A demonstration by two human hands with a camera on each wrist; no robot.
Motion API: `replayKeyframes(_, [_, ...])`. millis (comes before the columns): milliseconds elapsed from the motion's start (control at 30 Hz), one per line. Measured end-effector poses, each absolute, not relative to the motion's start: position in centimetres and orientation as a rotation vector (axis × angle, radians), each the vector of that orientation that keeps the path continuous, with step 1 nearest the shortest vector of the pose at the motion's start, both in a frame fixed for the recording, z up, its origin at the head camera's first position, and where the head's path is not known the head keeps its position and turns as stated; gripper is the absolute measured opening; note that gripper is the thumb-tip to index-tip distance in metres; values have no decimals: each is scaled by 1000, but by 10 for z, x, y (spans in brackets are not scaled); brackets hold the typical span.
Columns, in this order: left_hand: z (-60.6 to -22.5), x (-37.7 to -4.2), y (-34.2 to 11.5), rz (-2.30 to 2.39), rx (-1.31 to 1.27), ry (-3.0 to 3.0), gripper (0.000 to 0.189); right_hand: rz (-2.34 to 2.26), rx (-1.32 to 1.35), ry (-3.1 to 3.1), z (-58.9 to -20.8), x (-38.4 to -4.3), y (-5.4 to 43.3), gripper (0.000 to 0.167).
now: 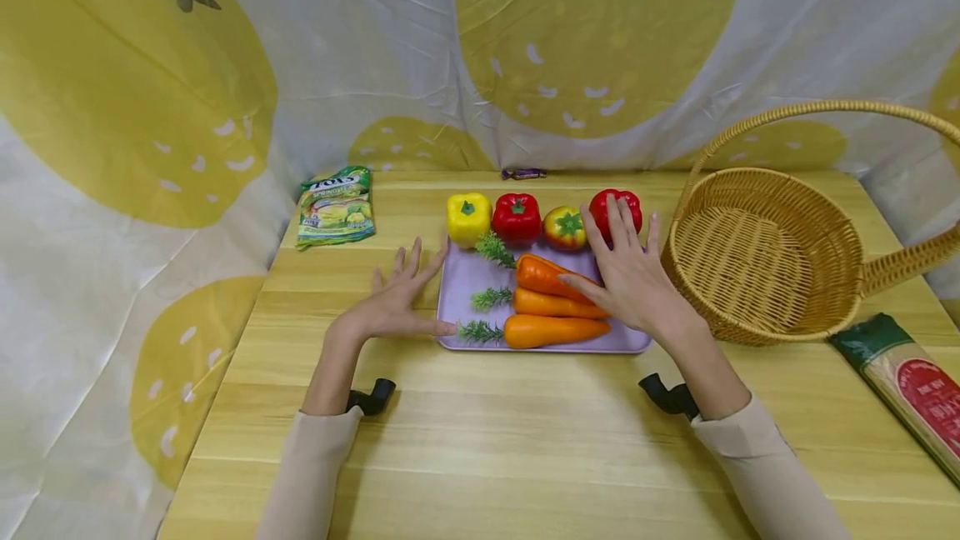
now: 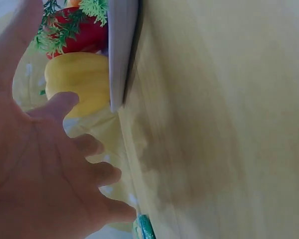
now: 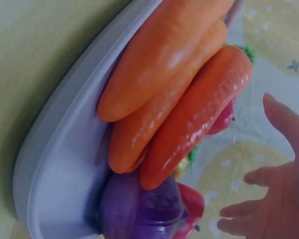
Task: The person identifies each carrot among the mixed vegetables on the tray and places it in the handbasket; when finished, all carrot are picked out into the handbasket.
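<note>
A lilac tray (image 1: 457, 290) holds three orange carrots (image 1: 555, 330) with green tops. Along its far side sit a yellow bell pepper (image 1: 468, 223), a red bell pepper (image 1: 517, 223), a red-and-yellow fruit with a green calyx (image 1: 564, 227) and another red pepper (image 1: 602, 208). The right wrist view also reveals a purple onion (image 3: 139, 206), hidden by the hand in the head view. With fingers spread, my left hand (image 1: 393, 298) is at the tray's left edge, holding nothing. My right hand (image 1: 630, 277) hovers above the tray's right end, fingers extended and apart from the carrots.
To the right stands a wicker basket (image 1: 678, 273) with a tall handle. A long packet (image 1: 900, 382) with a red label lies in front of it. A green candy bag (image 1: 336, 208) is at the back left, and a purple wrapped sweet (image 1: 522, 174) by the back edge.
</note>
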State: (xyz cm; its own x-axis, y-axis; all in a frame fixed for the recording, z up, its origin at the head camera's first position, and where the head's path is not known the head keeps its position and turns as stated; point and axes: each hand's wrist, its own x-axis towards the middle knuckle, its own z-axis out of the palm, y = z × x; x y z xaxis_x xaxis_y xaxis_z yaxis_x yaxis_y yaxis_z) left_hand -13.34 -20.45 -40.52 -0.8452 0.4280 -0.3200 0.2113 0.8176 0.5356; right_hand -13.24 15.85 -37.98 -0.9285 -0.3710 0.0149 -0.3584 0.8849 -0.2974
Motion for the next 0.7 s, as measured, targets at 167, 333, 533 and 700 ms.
replayKeyframes(167, [-410, -138, -203, 670, 483, 2508, 137, -453, -593, 2997, -380, -132, 159, 95])
replayKeyframes(333, [-414, -140, -200, 600, 442, 2489, 144, -493, -640, 2975, -381, -133, 159, 93])
replayKeyframes(533, [-417, -141, -199, 563, 415, 2494, 148, -690, -790, 2883, -384, -134, 159, 90])
replayKeyframes(700, [-417, -142, -198, 536, 399, 2481, 148, -910, -927, 2760, -387, -135, 153, 81])
